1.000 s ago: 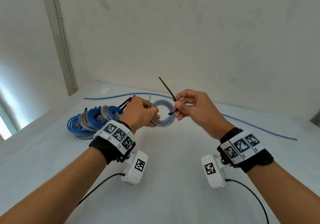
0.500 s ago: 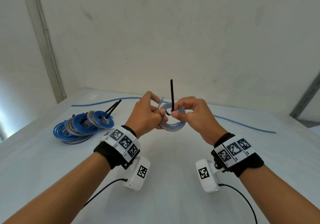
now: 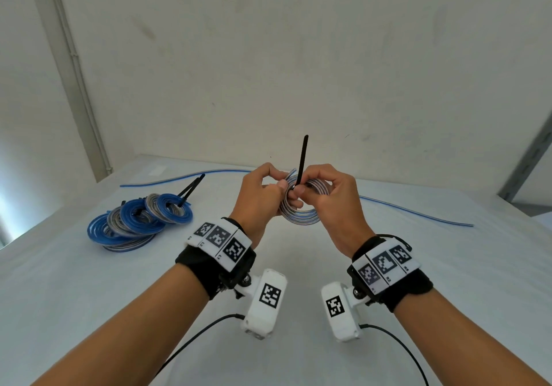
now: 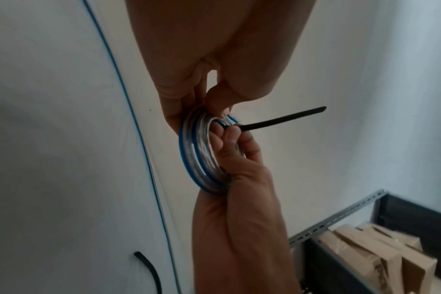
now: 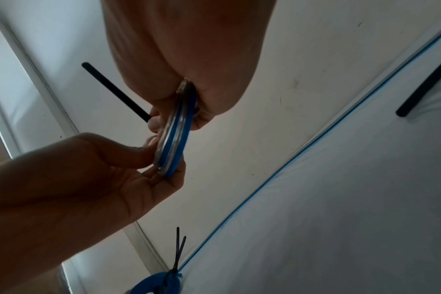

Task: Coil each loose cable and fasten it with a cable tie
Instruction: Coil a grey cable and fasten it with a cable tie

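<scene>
Coiled cable (image 3: pixel 301 212), a flat ring of clear and blue turns, hangs above the bench (image 3: pixel 448 266) between both hands in our head view. Our left hand (image 3: pixel 260 197) pinches its near-left rim, while our right hand (image 3: pixel 331 203) pinches the black cable tie (image 3: pixel 301 158), whose tail stands nearly upright from the ring's top.

Our left wrist view shows the tie (image 4: pixel 282 120) running straight out from the right fingertips (image 4: pixel 229 135) at the coil's (image 4: pixel 196 151) inner edge.

From our right wrist view, the coil (image 5: pixel 175 137) appears edge-on; the tie's head seems hidden behind fingers, so pulling along the tail looks next.
</scene>
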